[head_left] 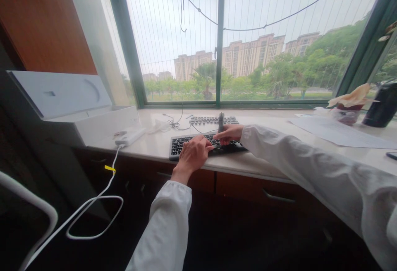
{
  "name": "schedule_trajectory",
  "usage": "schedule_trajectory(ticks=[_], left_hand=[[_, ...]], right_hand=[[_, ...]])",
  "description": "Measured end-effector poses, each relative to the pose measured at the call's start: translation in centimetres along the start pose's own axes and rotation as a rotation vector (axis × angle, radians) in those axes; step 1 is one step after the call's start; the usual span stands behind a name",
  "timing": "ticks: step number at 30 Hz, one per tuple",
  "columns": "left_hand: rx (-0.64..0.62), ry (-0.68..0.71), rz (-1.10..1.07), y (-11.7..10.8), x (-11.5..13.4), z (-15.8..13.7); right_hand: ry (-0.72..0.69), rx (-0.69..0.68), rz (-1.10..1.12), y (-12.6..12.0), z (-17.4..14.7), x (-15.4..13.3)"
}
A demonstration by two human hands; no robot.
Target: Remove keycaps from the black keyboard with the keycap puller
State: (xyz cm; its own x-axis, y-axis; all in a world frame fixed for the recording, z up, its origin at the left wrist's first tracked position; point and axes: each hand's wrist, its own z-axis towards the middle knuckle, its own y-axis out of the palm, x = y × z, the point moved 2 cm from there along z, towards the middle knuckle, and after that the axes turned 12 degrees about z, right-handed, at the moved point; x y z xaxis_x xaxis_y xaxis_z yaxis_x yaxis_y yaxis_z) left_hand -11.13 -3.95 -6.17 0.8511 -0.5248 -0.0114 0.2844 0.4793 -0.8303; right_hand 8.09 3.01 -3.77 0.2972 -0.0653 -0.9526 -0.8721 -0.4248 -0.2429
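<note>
A black keyboard (178, 145) lies on the white counter in front of me, its middle and right part largely covered by my hands. My left hand (195, 152) rests over it with curled fingers, the tips pressed together close to my right hand; what they pinch is too small to tell. My right hand (228, 133) is closed round a dark, upright stick-like tool (221, 121), held above the keys. The tool's lower end is hidden by my fingers. Behind the keyboard, several rows of loose dark keycaps (214, 120) are laid out.
A thin dark cable (176, 124) coils left of the keycaps. A white power strip (128, 137) and open white box (89, 128) stand left, with a white cord (108, 182) hanging down. Paper sheets (331, 130), a red cup (349, 113) and black bottle (381, 105) are right.
</note>
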Motion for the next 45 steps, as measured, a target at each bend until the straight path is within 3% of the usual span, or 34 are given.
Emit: schedule_trajectory(ticks=[10,17,21,29,45], left_hand=[[-0.007,-0.002,0.015,0.0,0.0,0.0],[0.039,0.013,0.006,0.2,0.0,0.0],[0.044,0.014,0.014,0.3,0.0,-0.1],[0.04,0.025,0.027,0.4,-0.1,0.0],[-0.008,0.001,0.012,-0.1,0.2,0.1]], right_hand=[[-0.184,0.04,-0.164,-0.2,0.7,-0.6],[-0.515,0.382,-0.233,-0.1,-0.1,-1.2],[-0.602,0.501,-0.374,0.7,-0.9,-0.8],[-0.619,0.497,-0.52,2.6,-1.6,-0.4],[-0.665,0.542,-0.441,2.7,-1.3,0.3]])
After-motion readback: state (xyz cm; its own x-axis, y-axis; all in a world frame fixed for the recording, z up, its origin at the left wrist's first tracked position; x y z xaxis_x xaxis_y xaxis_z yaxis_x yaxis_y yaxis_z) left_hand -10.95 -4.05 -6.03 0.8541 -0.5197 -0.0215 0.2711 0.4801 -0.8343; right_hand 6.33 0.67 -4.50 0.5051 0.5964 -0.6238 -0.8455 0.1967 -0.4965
